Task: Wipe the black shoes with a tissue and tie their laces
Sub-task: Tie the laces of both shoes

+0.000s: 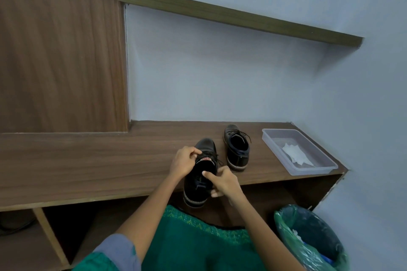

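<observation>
Shoes are both up on the wooden surface (88, 160), toes pointing toward the wall. The near black shoe (199, 182) sits right at the front edge with its heel hanging slightly over. The left hand (184, 161) has its grip pinched on a lace (201, 153) up near the top eyelets, fingers pressed together on it. The right hand (222, 181) is at the shoe's opening, thumb laid across the collar and fingers curled around the side, so it's closed on the shoe itself. The other black shoe (237, 148) stands just beside it, a bit farther back, not touching, laces loose and flopped out to the sides. Off to the right on the same surface is a clear plastic tray (308, 170) with a crumpled white tissue (296, 154) lying in it. Down at the bottom right there's a bin (308, 237) lined with a green bag, with some white scraps inside.
</observation>
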Available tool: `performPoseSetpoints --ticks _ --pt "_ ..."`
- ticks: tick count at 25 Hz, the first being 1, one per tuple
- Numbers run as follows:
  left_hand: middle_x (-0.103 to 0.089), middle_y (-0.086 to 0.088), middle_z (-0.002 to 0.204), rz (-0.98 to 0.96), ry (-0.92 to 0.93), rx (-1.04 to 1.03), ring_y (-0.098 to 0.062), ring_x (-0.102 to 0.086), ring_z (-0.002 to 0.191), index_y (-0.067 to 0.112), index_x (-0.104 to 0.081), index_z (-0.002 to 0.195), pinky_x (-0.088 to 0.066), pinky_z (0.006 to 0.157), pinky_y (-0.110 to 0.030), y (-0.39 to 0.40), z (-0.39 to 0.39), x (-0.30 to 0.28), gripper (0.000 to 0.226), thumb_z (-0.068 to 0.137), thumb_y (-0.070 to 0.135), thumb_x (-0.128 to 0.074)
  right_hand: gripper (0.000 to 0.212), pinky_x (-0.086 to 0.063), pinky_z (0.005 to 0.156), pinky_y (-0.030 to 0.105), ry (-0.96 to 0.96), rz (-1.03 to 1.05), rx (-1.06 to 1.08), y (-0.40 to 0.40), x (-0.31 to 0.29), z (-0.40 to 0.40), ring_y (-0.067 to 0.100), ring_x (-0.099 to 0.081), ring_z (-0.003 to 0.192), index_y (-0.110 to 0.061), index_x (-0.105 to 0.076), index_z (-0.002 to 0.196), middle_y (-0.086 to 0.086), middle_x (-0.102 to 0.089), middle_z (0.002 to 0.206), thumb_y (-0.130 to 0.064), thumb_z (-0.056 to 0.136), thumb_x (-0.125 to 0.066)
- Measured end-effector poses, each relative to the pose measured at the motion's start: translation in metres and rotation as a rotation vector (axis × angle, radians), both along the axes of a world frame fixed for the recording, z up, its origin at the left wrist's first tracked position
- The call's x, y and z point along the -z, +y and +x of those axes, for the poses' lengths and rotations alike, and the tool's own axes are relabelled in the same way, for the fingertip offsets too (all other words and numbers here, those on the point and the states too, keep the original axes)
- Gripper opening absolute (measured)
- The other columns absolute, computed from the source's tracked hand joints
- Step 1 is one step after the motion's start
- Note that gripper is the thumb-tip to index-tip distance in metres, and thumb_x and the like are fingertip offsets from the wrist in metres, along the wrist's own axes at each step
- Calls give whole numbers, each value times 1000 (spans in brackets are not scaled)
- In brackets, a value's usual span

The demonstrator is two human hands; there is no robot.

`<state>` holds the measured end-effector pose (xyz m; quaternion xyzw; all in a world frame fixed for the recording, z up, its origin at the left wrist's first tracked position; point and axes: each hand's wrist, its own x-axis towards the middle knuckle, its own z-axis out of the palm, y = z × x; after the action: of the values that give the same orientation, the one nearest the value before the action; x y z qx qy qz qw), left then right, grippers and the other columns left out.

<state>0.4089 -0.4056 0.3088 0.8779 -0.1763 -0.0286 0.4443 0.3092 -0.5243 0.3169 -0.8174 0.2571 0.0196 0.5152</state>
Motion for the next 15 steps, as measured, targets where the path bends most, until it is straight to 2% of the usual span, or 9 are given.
performPoseSetpoints --ticks 2,4,6,8,11,15 --pt "-56 -7 122 86 -22 75 -22 -49 119 16 -64 116 -40 103 -40 -2 1 -2 37 92 0 -40 30 -60 64 32 2 -31 27 2 -3 0 16 -61 47 -13 -46 103 5 -64 88 -26 83 -64" --pt "-50 -10 128 156 -32 134 -26 -41 124 16 -56 125 -35 107 -41 -3 3 -5 45 91 -4 -34 17 -59 75 38 -30 -137 46 0 -1 1 20 -67 54 -15 -53 99 2 -66 83 -21 84 -58" --pt "-46 -12 132 200 -30 171 -28 -36 126 17 -49 132 -31 108 -40 -5 6 -7 46 93 -2 -33 7 -58 77 36 -74 -253 40 -3 -2 3 20 -69 60 -16 -58 92 0 -67 77 -18 87 -54" --pt "-44 -12 133 184 -25 174 -29 -34 128 17 -48 133 -28 109 -40 -9 9 -11 41 96 4 -35 9 -54 68 30 -103 -318 42 -8 -8 10 16 -63 58 -16 -59 83 -1 -64 72 -16 88 -52" --pt "-48 -9 130 96 -88 98 -24 -38 127 14 -52 130 -29 108 -36 -16 15 -12 35 96 12 -42 31 -36 51 24 -107 -411 43 -17 -18 36 9 -46 52 -18 -44 58 -3 -48 57 -15 88 -53" --pt "-55 -1 120 2 -256 49 -16 -43 117 15 -60 121 -33 98 -23 -19 26 -12 29 95 17 -47 40 -28 42 22 -106 -461 55 -27 -30 86 10 -40 41 -16 -36 54 -3 -39 48 -15 89 -55"
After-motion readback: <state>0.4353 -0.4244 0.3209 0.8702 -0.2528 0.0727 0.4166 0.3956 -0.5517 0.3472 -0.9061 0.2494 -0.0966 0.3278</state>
